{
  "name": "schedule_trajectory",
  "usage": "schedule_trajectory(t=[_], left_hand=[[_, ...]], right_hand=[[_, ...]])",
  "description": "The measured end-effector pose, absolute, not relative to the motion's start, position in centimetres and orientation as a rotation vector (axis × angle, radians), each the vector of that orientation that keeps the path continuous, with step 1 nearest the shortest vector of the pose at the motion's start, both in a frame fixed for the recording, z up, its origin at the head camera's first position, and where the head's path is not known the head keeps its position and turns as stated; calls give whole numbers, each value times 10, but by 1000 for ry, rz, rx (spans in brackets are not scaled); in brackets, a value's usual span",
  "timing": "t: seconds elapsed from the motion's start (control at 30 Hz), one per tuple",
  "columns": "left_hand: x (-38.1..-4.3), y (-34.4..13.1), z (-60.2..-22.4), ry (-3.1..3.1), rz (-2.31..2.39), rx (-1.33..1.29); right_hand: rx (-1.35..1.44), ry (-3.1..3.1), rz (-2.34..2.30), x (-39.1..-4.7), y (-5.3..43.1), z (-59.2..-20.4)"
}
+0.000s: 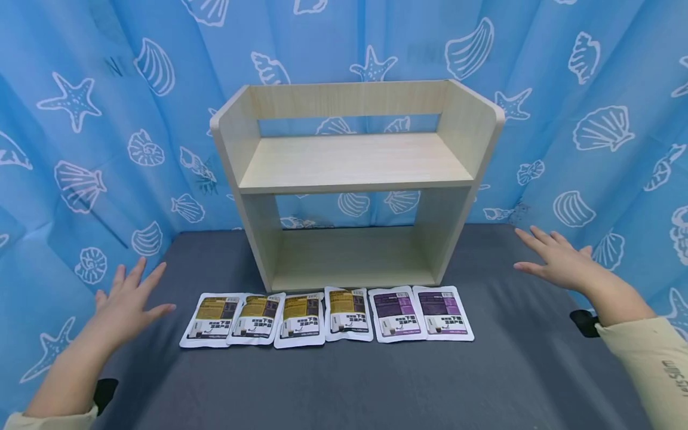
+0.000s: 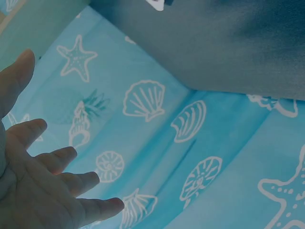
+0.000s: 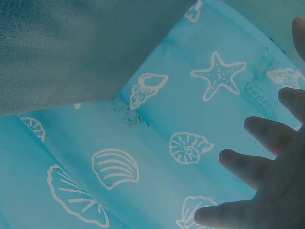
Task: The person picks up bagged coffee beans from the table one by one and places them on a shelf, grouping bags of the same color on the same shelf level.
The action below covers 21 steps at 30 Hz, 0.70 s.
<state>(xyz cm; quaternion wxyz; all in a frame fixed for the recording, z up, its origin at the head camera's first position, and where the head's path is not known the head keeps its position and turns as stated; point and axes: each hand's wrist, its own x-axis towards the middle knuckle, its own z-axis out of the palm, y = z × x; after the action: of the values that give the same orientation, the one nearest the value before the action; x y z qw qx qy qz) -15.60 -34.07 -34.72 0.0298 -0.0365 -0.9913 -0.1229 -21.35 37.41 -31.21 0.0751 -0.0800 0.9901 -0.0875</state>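
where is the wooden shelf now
In the head view, the wooden shelf stands centrally on the grey tabletop, just behind the six pouches, before the blue curtain.

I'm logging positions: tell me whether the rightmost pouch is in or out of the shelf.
Out: the rightmost pouch lies on the table, in front of the shelf.

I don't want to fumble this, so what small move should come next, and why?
Perhaps bring the left hand in to the leftmost pouch: that hand is open, holds nothing, and is nearer that end of the row than the right hand.
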Motion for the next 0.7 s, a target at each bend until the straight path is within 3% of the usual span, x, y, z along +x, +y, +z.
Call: schedule_trajectory(t=[0.7], left_hand=[[-155, -341, -353, -3072, -370, -106]], right_hand=[[-224, 3002, -230, -210, 375, -313]])
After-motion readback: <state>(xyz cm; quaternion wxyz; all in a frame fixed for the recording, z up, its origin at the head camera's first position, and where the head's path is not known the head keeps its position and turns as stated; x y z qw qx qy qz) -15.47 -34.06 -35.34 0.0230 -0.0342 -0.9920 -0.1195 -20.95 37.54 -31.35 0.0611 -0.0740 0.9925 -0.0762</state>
